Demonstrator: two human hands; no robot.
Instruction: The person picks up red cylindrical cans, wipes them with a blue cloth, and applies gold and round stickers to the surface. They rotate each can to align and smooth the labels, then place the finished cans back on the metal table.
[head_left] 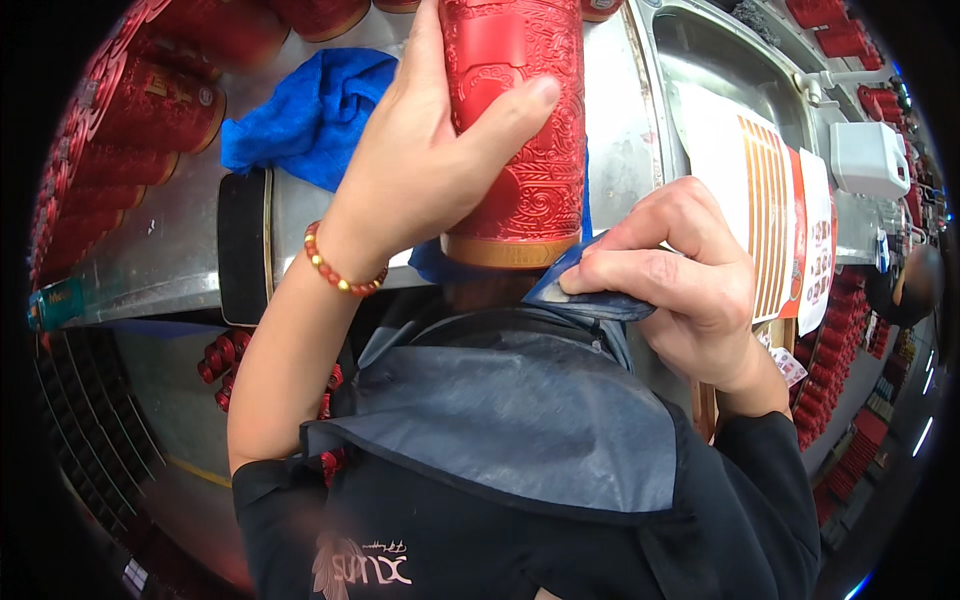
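Observation:
My left hand (425, 165), a beaded bracelet at its wrist, is wrapped round a red embossed canister (535, 140) with a gold-coloured band at its near end. The canister's far end runs out of the picture. Close to that band, my right hand (685, 280) pinches a dark blue fold of cloth (605, 303); I cannot tell whether this fold belongs to the apron. A bright blue cloth (320, 115) lies crumpled on the metal worktop (165, 240), left of the canister, and more blue cloth shows beneath the canister.
Several similar red canisters (160, 100) line the far left. A black flat object (245, 245) lies at the worktop's near edge. To the right are a metal basin (730, 55), printed sheets (765, 210) and a white plastic jug (868, 158). My grey apron (500, 420) hangs in front.

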